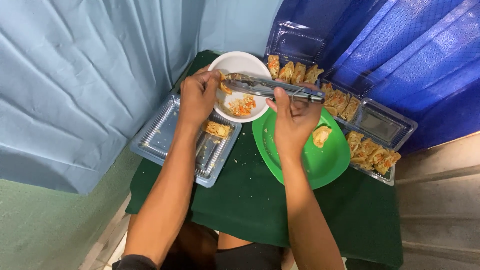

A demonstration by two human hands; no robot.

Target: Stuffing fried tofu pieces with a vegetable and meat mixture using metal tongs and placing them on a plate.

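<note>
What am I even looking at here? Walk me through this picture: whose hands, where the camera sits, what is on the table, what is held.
There is no machine here. One camera sits on a person's head and looks down at their own two bare hands. The left hand grips the rim of a white bowl with some orange-flecked food scraps inside. The right hand holds metal tongs with their tips over the bowl. Below lies a table under a dark green cloth. On it sit a green plate with one filled pastry piece, a nearly empty clear tray on the left, and a clear tray of pastry pieces on the right.
</note>
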